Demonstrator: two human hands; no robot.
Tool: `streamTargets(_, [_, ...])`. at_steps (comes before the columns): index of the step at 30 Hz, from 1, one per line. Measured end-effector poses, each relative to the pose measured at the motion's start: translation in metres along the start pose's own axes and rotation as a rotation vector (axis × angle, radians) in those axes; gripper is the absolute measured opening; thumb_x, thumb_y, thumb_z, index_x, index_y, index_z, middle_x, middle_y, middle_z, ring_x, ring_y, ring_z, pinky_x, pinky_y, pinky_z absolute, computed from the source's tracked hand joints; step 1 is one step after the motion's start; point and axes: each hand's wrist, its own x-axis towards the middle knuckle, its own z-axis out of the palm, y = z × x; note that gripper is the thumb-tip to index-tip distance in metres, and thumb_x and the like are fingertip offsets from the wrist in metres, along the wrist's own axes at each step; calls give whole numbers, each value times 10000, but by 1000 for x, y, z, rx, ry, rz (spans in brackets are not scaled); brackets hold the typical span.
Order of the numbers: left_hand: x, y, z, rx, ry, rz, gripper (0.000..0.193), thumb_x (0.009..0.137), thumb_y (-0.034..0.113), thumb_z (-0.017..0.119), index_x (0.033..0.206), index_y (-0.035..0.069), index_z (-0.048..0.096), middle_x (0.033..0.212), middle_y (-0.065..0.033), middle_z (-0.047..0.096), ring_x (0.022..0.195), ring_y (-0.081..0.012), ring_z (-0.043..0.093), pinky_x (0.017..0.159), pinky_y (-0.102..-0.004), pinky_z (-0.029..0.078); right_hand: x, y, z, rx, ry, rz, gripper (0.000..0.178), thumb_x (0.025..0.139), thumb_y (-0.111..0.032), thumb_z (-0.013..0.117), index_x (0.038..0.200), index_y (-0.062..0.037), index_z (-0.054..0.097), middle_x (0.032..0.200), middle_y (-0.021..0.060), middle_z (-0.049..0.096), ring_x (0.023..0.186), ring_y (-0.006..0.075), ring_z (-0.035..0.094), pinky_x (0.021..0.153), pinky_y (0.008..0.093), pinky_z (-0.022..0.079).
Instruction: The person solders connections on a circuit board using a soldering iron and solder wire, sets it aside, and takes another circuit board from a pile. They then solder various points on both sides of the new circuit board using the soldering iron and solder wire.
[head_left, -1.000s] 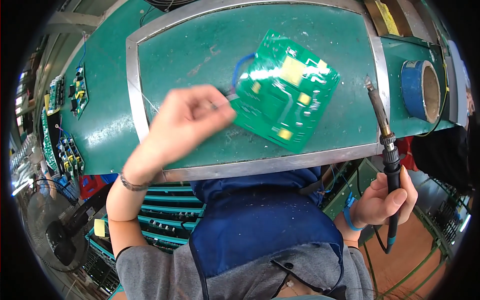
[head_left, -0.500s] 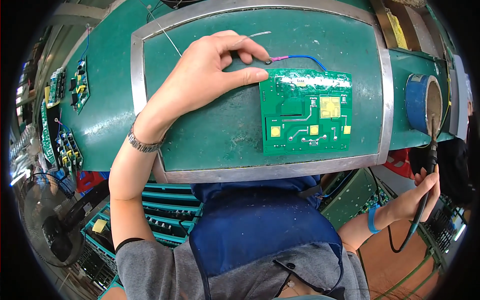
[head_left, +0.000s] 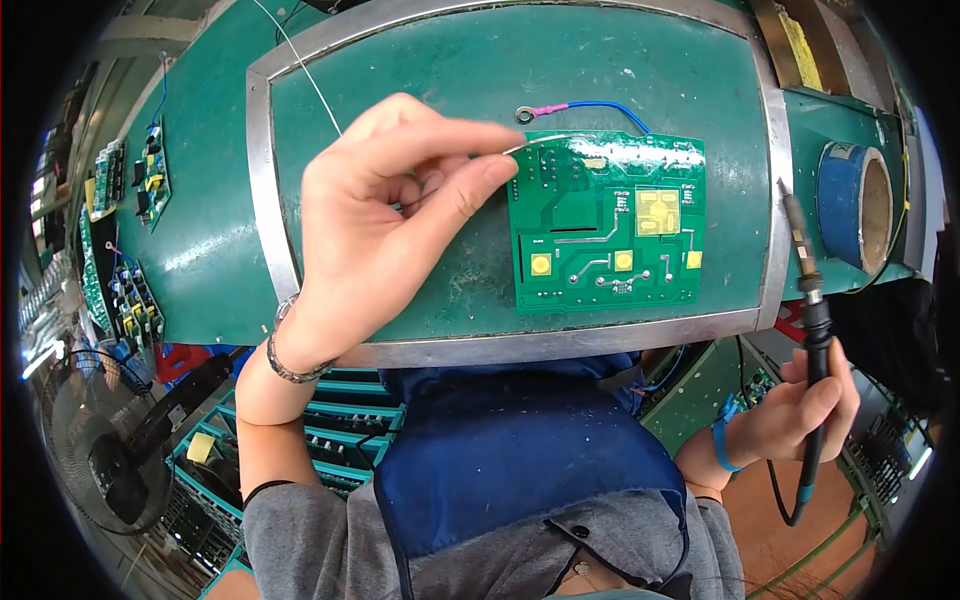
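Note:
A green circuit board (head_left: 585, 210) with yellow squares lies on the green work surface. At its upper left corner, my left hand (head_left: 375, 215) pinches a thin solder wire (head_left: 312, 78) between thumb and forefinger. The wire's short end sticks out over the board, while the rest trails away to the upper left. A blue lead (head_left: 608, 105) with a pink sleeve and ring terminal extends from the board's top edge. At the right, my right hand (head_left: 818, 405) grips a soldering iron (head_left: 817, 325) by its black handle. The iron's tip points up, over the metal frame and apart from the board.
A metal frame (head_left: 265, 180) borders the work surface. On the right stands a blue round holder (head_left: 843, 205) with an open end. More circuit boards (head_left: 150, 175) lie at the left, above a black fan (head_left: 115, 450). Teal racks (head_left: 340, 430) of boards stand below the table.
My right hand has drawn the soldering iron out of the blue holder and moved it left. My left hand has left the ring terminal and shifted slightly down-left, turning the solder wire toward the board.

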Motion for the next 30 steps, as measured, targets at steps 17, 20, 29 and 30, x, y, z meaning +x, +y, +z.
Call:
streamTargets(17, [-24, 8, 24, 383, 7, 296, 159, 686, -17, 754, 803, 77, 699, 661, 1, 491, 500, -66, 432, 429, -199, 331, -8, -23, 20, 187, -374, -44, 370, 900, -367, 617, 850, -1, 646, 557, 41, 565, 435, 156, 526, 415, 247, 404])
streamTargets(20, [-26, 4, 27, 384, 9, 307, 170, 675, -21, 757, 800, 74, 690, 662, 0, 488, 501, -72, 433, 431, -201, 343, -10, -22, 20, 187, -359, -48, 370, 901, -368, 615, 853, -2, 646, 560, 43, 570, 428, 156, 524, 415, 250, 401])
streamTargets(29, [-24, 7, 33, 343, 23, 249, 197, 682, -41, 751, 839, 61, 687, 677, 7, 478, 522, -52, 417, 433, -204, 330, -10, -20, 22, 212, -358, -30, 337, 900, -339, 612, 856, -6, 644, 542, 45, 573, 417, 153, 516, 414, 252, 388])
streamTargets(30, [-24, 7, 33, 343, 21, 249, 197, 682, -41, 751, 839, 61, 687, 677, 7, 478, 522, -52, 417, 433, -204, 330, -10, -19, 22, 218, -369, -24, 337, 899, -337, 613, 860, -3, 643, 540, 47, 573, 418, 155, 518, 413, 252, 390])
